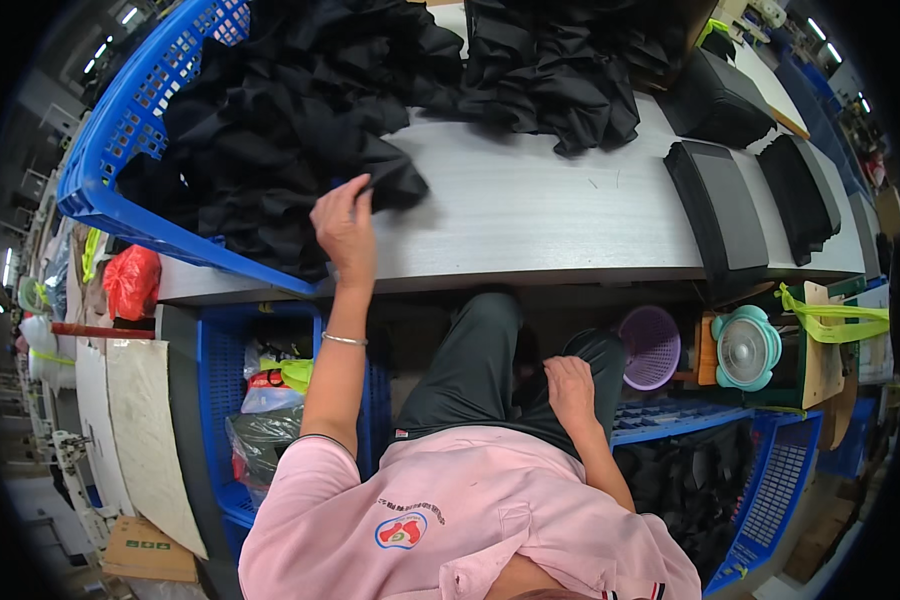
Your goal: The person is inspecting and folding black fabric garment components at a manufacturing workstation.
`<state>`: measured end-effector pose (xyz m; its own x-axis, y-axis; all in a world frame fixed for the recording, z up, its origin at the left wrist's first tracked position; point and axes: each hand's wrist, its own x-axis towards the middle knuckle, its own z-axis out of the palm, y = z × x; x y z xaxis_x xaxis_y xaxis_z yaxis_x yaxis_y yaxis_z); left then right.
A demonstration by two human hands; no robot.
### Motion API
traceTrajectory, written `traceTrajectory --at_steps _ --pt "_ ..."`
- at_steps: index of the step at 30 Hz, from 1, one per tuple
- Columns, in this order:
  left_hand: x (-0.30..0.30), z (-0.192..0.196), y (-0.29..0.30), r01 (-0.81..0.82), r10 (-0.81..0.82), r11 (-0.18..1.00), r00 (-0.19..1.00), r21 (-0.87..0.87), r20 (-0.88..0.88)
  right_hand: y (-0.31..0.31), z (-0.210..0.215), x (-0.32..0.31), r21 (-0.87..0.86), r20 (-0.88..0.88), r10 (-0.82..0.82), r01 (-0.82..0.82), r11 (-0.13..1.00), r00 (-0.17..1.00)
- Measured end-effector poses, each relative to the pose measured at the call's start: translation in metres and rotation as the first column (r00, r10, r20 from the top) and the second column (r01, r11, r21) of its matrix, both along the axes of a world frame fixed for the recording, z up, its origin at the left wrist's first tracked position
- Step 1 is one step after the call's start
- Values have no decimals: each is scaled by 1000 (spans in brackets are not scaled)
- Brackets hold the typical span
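A flat brown cardboard box (pixel 148 550) with a green label lies on the floor, lower left.

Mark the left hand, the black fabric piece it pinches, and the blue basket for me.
left hand (pixel 344 228), head view, on the back of the hand.
black fabric piece (pixel 395 180), head view, on the flap beside the fingers.
blue basket (pixel 105 205), head view, on its near rim.
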<state>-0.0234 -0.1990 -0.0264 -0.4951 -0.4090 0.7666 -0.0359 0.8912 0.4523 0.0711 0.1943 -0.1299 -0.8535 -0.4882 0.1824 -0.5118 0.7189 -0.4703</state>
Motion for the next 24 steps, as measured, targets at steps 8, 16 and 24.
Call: traceTrajectory --at_steps 8,16,24 --pt "61 25 143 533 -541 828 841 178 1 -103 126 -34 -442 -356 84 -247 862 931" --pt "115 33 215 806 -888 418 459 419 4 -52 37 -98 -269 -393 156 -275 923 906" --pt "142 17 245 840 -974 209 226 501 27 -41 2 -146 -256 -605 -139 -26 966 784"
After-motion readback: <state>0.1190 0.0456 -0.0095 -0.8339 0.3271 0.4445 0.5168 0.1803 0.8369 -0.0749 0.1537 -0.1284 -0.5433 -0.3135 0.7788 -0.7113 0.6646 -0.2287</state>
